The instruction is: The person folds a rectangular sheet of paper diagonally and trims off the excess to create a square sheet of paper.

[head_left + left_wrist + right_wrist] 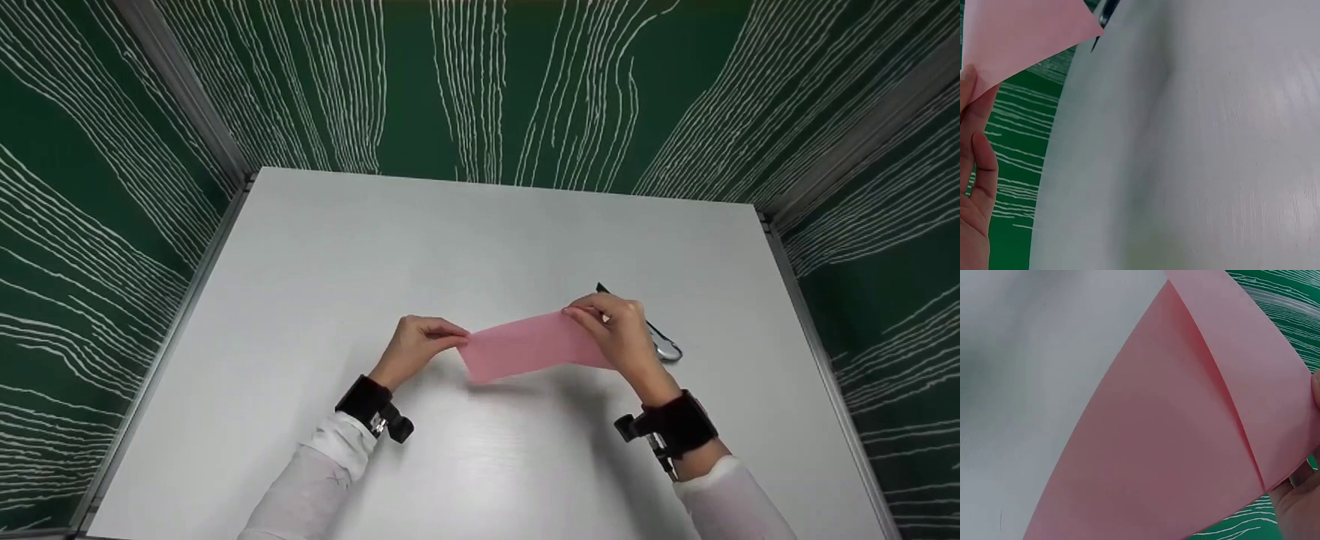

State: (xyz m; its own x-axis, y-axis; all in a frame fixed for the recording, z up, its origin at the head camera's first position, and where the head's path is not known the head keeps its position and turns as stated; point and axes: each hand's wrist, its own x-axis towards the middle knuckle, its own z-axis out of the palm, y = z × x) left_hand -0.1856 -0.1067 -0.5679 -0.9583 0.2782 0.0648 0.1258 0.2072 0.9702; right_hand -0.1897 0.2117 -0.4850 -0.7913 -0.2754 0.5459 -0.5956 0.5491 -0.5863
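Note:
A strip of pink paper [517, 349] stretches between my two hands above the white table. My left hand [416, 346] pinches its left end at the upper corner between thumb and fingers. On the other side my right hand [626, 337] pinches the upper edge near the right end, covering part of the paper. Seen from the right wrist, the pink sheet [1145, 422] has a folded flap [1241, 354] lying over it, with the right fingers at the folded edge. Partly hidden behind the right hand lies a slim tool [666, 346] with a dark pointed tip and a silvery rounded end.
The white table [360, 240] reaches out beneath both hands. Green panels [409, 90] with white wavy lines stand along its back and sides, with grey frame posts [187, 82] at the corners. Each wrist wears a black strap mount [365, 399].

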